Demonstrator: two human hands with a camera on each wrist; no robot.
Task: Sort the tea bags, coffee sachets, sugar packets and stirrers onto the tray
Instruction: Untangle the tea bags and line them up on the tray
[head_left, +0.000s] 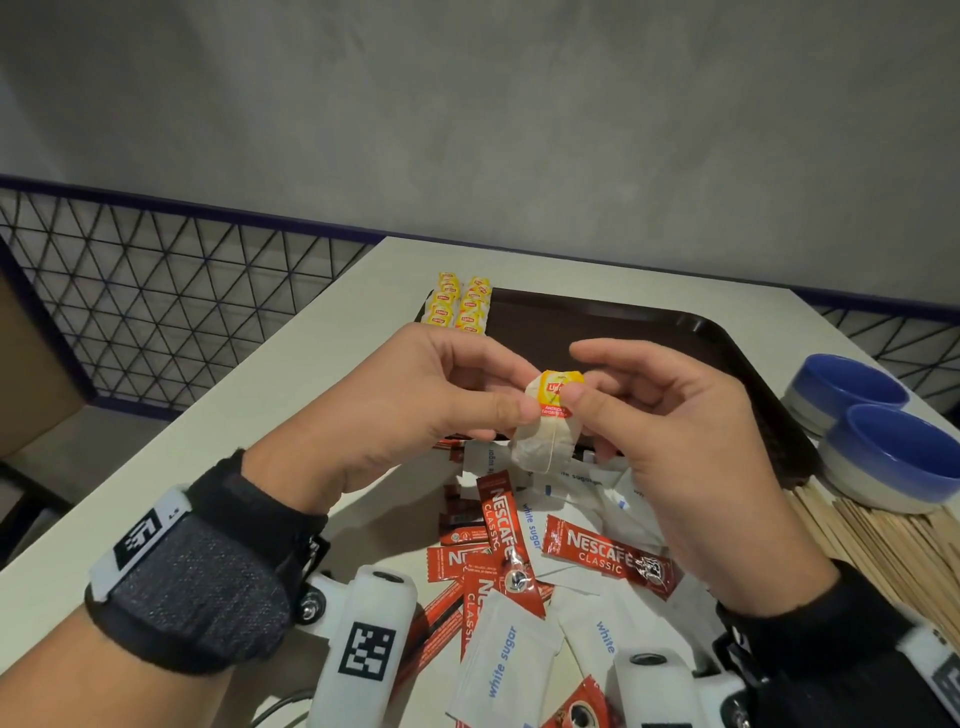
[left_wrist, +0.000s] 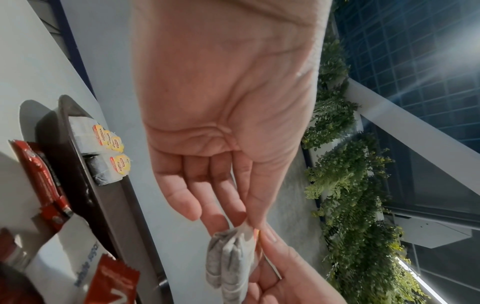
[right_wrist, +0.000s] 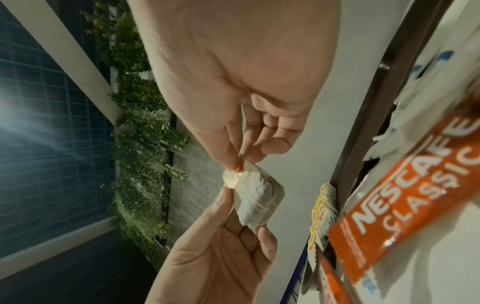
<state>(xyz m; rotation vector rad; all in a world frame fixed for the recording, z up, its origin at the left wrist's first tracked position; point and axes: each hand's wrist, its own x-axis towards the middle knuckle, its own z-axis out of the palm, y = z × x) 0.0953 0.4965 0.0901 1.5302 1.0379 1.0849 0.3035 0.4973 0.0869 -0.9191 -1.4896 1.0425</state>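
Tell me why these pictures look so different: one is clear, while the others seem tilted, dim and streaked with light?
Head view: evenly lit and sharp on the tea bag pinched by both hands, with straight edges bowed by the wide lens. Left wrist view: turned sideways, a glare streak at upper right, and the near sugar packet blurred. Right wrist view: dimmer, with glare at left and the close coffee sachet soft.

Tray (head_left: 727, 338) near edge hidden behind both hands, stirrers (head_left: 883, 551) cut off at right, tea bag tag (head_left: 558, 392) print partly covered

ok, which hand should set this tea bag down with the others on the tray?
Likely left. Both hands pinch the tea bag, but the left hand is nearer the tea bag rows at the tray's far-left corner.
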